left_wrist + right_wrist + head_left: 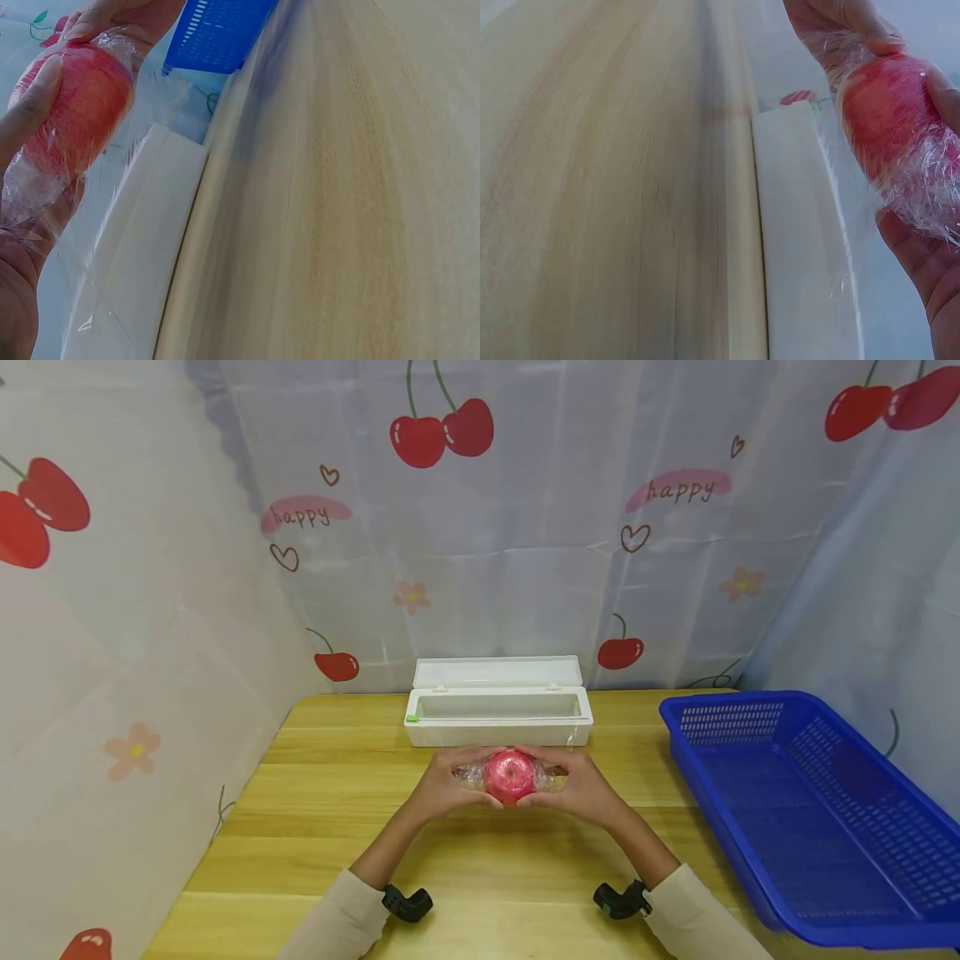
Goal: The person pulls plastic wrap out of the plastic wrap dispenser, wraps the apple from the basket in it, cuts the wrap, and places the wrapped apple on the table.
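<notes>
A red apple (510, 776) with cling film (922, 180) wrapped around it is held between both hands over the table, in front of the white box. My left hand (450, 783) grips it from the left, thumb on the near side and fingers on the far side. From the right, my right hand (581, 785) holds it the same way. Bunched film sticks out on both sides of the apple toward the palms. Thin film also trails near the white box (142, 247) in the left wrist view.
The long white cling film box (498, 733) stands at the back of the wooden table (337, 827), its lid (497, 672) raised and a green slider (412, 718) at its left end. A blue plastic basket (720, 827) occupies the right side. Printed curtains (517, 568) enclose the table.
</notes>
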`<state>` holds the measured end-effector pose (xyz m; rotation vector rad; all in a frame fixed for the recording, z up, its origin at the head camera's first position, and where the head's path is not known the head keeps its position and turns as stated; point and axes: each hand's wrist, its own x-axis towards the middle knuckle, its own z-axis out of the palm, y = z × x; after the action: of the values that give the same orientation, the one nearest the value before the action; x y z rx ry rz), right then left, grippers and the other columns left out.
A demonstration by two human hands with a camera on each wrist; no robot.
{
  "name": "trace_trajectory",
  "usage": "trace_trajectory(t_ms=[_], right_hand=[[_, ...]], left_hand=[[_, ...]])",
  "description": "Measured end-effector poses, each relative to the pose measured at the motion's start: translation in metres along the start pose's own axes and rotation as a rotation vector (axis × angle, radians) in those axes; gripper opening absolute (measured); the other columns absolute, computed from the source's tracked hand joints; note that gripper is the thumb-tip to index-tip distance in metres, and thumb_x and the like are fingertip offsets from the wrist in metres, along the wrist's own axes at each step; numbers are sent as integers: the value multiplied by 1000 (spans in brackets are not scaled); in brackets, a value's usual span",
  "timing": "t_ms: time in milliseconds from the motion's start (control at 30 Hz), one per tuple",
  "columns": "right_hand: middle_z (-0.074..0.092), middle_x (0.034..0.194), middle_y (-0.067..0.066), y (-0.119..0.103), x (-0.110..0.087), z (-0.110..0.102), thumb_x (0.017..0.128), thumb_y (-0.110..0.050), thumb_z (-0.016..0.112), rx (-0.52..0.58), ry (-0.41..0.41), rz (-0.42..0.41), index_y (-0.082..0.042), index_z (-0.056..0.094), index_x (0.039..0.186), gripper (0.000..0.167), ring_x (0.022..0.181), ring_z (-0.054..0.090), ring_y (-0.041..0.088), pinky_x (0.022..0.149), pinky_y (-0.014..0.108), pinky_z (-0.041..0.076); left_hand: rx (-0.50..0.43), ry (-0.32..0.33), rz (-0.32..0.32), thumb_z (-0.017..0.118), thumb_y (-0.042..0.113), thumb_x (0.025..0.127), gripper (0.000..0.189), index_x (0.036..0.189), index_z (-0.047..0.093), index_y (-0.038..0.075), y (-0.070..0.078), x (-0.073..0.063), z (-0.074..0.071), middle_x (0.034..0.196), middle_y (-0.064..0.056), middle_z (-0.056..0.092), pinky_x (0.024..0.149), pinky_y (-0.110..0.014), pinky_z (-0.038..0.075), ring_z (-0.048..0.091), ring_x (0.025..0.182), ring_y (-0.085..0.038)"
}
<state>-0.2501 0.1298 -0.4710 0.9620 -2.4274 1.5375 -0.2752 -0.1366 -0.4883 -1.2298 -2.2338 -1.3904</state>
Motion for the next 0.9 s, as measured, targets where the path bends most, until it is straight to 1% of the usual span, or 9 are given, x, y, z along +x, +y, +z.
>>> trace_trajectory(t_ms=[100, 333, 500, 533, 667, 800, 900], right_hand=[[69, 130, 3, 1, 0, 0, 74, -29, 93, 4, 3, -9, -16, 65, 137, 70, 111, 67, 21, 88, 31, 59], [70, 127, 0, 0, 0, 0, 74, -29, 93, 15, 2, 17, -17, 68, 134, 67, 106, 66, 18, 83, 30, 60], [70, 125, 2, -1, 0, -2, 76, -26, 92, 8, -10, 24, -14, 68, 134, 65, 103, 66, 19, 83, 29, 59], [70, 125, 4, -1, 0, -1, 76, -24, 92, 2, -13, 34, -12, 67, 134, 64, 103, 66, 20, 83, 29, 59], [70, 124, 4, 1, 0, -1, 78, -25, 91, 6, -27, 54, -11, 67, 135, 64, 101, 66, 20, 82, 30, 59], [71, 123, 0, 1, 0, -1, 80, -31, 89, 3, -33, 67, -16, 66, 136, 63, 99, 66, 17, 80, 30, 59], [71, 123, 1, 2, 0, 0, 81, -31, 88, 1, -28, 60, -16, 65, 138, 63, 99, 66, 16, 80, 31, 59]], left_hand=[[-8, -5, -15, 96, 19, 64, 78, 136, 66, 11, 1, 0, 0, 132, -4, 68, 101, -37, 53, 64, 122, -22], [-17, 0, -28, 97, 16, 64, 76, 133, 67, 8, -1, -1, 1, 128, -6, 70, 100, -38, 54, 66, 119, -24], [-31, -12, -49, 96, 17, 65, 75, 134, 67, 10, -2, -1, 2, 128, -4, 70, 98, -36, 55, 66, 118, -22], [-33, -16, -49, 96, 18, 66, 75, 134, 67, 10, -3, -1, 2, 129, -4, 69, 98, -36, 55, 66, 118, -22], [-38, -21, -58, 96, 16, 66, 74, 134, 67, 8, -2, -1, 2, 129, -6, 69, 98, -36, 55, 66, 118, -23], [-51, -22, -75, 95, 18, 68, 72, 133, 68, 12, -1, -1, 2, 128, -4, 70, 96, -35, 56, 67, 117, -21], [-76, -26, -104, 94, 21, 71, 69, 134, 68, 15, -1, -1, 1, 127, -1, 71, 94, -35, 57, 68, 114, -19]])
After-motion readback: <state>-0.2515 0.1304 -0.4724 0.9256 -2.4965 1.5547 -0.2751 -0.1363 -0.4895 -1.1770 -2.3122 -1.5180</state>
